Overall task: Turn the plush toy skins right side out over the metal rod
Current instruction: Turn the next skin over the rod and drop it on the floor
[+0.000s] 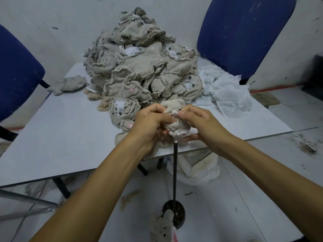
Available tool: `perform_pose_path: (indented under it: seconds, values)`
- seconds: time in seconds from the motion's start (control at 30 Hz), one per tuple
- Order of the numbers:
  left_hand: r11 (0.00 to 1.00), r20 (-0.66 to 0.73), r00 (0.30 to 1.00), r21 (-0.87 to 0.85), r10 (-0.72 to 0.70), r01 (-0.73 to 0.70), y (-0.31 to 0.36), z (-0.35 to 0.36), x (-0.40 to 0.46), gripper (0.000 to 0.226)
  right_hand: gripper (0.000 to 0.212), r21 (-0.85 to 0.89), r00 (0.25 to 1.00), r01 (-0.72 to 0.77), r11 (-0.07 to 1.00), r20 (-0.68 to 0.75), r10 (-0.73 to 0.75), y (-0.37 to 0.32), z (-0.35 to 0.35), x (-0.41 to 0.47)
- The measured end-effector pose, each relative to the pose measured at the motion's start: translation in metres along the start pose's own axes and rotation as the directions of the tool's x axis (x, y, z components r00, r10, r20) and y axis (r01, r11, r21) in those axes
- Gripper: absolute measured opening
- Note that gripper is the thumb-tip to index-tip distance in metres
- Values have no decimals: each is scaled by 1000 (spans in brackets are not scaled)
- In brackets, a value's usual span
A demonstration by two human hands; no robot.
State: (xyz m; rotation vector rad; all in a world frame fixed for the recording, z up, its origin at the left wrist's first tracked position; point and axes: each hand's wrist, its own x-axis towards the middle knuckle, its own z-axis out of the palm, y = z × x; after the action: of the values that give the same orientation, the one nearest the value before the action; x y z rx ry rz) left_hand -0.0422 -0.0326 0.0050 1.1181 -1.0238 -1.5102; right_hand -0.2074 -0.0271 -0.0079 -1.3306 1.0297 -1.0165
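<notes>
Grey counter (66, 130) carrying a tall heap of inside-out skins (139, 67); two blue chairs (244, 35) standing behind it.

Left hand (150, 121) and right hand (195, 119) are both gripping one bunched plush skin (174, 117), each grip closed on the fabric with thumbs pinching at the top. Skin is sitting directly over the tip of the metal rod (174, 172), at the near counter edge. Rod is standing upright from a dark round base (178, 215) on the floor. Another skin (162, 227) is lying against that base. White bags (227, 95) are lying right of the heap.
</notes>
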Motion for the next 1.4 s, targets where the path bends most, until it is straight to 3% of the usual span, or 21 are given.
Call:
perform_pose_path:
  seconds: [0.13,0.3,0.43,0.57,0.67,0.77,0.83,0.9,1.0,1.17,1.3,1.4]
  values:
    - [1000,19,1000,13,-9,9,-3,-1,2,37,19,-11,1000,-10,1000,-8,10,3,0,-1]
    - [992,31,998,115,50,-53,-7,2,0,27,12,69,991,32,997,-135,-22,7,4,-2]
    - [959,48,986,228,161,-168,-11,7,-3,16,14,-18,964,37,999,-263,-40,10,5,4]
    - [908,161,971,355,177,-224,-15,7,-7,21,16,-177,931,-9,984,-360,-56,18,0,10]
    - [918,200,967,330,160,-220,-13,0,-7,23,16,-176,950,-44,983,-312,-13,18,2,8]
    - [977,152,979,146,133,-155,-6,-6,-6,20,13,146,986,-115,983,-107,131,7,4,7]
    - [981,77,988,128,134,-143,-5,-6,-5,19,10,120,992,-115,986,-30,119,3,7,3]
    - [971,-5,984,162,179,-176,-5,-5,-3,19,29,20,996,-95,995,3,95,6,14,-2]
    - [910,-99,949,327,300,-253,-9,-6,4,17,38,-71,998,-17,997,-60,13,7,21,-7]
    - [910,-211,936,368,281,-190,-19,-2,7,10,27,-330,977,68,941,-169,-130,10,22,-3]
    - [919,-154,965,369,210,-141,-22,-5,10,12,22,-195,983,30,980,-173,-65,18,16,-1]
    - [914,-116,972,379,204,-147,-25,-5,9,20,24,-240,974,37,970,-209,-89,23,11,3]
